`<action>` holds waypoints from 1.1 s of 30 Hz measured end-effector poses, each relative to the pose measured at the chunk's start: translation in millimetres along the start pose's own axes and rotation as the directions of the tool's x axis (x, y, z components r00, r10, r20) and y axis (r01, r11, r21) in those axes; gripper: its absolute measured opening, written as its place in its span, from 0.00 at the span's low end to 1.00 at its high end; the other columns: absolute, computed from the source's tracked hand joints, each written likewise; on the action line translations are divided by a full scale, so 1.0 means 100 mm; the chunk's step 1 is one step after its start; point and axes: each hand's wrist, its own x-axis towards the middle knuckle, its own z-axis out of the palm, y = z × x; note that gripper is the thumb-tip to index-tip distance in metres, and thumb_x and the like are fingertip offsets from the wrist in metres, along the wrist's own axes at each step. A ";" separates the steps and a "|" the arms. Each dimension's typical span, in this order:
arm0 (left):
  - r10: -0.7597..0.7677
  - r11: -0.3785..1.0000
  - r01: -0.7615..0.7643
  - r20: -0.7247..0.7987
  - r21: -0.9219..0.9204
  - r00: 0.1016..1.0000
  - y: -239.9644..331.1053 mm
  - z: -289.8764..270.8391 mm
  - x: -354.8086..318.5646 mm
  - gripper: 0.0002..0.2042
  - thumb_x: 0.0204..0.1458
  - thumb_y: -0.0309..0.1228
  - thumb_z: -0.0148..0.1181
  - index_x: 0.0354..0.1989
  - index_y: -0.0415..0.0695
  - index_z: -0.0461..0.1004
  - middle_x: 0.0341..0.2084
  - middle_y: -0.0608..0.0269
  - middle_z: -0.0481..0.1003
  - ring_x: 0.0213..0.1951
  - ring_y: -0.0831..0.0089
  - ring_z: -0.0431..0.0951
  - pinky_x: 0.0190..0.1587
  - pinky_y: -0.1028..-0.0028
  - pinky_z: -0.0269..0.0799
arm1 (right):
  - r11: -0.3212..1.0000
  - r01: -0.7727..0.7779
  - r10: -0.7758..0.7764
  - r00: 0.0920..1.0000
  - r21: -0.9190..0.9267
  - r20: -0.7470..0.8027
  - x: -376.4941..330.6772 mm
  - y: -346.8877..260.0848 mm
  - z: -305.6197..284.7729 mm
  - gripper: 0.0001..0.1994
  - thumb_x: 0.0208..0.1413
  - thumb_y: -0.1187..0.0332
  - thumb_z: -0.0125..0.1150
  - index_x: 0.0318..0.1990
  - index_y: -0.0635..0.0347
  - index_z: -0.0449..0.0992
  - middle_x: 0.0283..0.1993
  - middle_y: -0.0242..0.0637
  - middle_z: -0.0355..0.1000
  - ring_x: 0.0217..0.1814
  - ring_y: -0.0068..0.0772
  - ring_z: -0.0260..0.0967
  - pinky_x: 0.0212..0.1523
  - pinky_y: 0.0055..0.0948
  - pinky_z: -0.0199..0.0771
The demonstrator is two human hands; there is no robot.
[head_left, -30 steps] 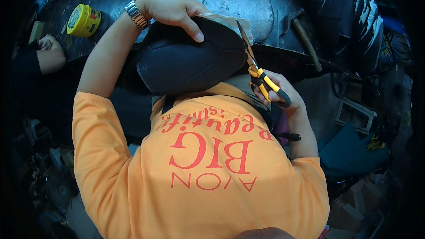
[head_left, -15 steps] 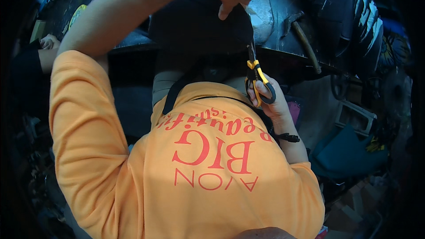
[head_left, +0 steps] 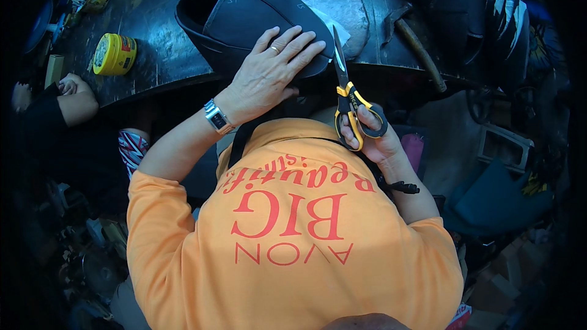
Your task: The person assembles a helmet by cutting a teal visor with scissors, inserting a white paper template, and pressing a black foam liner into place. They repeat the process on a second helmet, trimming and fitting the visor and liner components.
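Note:
On the near edge of the dark workbench [head_left: 159,64] lies a black shoe upper [head_left: 235,27] with a rounded end and an opening at its left. My left hand [head_left: 269,67] grips its near side, fingers stretched over the top and thumb down at the lower edge. In my right hand [head_left: 382,137] is a pair of scissors [head_left: 345,88] with yellow and black handles. Their blades point away from me, beside the upper's right end. A bit of white material [head_left: 335,26] shows there; whether the blades touch it, I cannot tell.
Behind the upper lies a flat grey slab [head_left: 354,9]. A hammer [head_left: 422,55] rests right of it, near several black uppers with white edges [head_left: 483,18]. A yellow tub [head_left: 115,54] stands left. Another person's hand [head_left: 76,85] is at the left bench edge.
My left hand has come down and toward me from beyond the upper onto its near side. More of the upper and bench now shows. The scissors stay in my right hand.

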 end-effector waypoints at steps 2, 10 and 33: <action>0.020 0.996 -0.011 -0.097 0.091 0.995 -0.05 0.13 -0.04 0.36 0.50 0.33 0.70 0.69 0.48 0.62 0.65 0.54 0.65 0.68 0.60 0.63 0.70 0.60 0.56 | 0.999 0.005 -0.006 1.000 -0.037 -0.018 -0.01 0.04 0.00 0.21 0.61 0.50 0.64 0.42 0.63 0.74 0.29 0.39 0.73 0.22 0.24 0.69 0.27 0.20 0.71; 0.051 0.992 -0.065 -0.123 -0.107 0.991 -0.17 0.13 -0.13 0.29 0.57 0.31 0.62 0.68 0.46 0.63 0.65 0.53 0.65 0.68 0.60 0.64 0.69 0.62 0.57 | 0.997 -0.052 0.045 0.992 0.052 0.121 0.05 -0.02 -0.01 0.23 0.61 0.49 0.64 0.46 0.62 0.75 0.35 0.41 0.75 0.31 0.31 0.74 0.29 0.24 0.74; 0.082 0.967 -0.101 -0.089 -0.232 0.993 -0.35 0.05 -0.42 0.33 0.52 0.22 0.64 0.69 0.48 0.63 0.67 0.55 0.64 0.69 0.60 0.62 0.70 0.58 0.57 | 0.985 -0.164 0.156 0.980 0.057 0.127 0.28 -0.15 0.28 0.22 0.63 0.49 0.61 0.42 0.62 0.75 0.31 0.43 0.74 0.26 0.31 0.71 0.32 0.30 0.74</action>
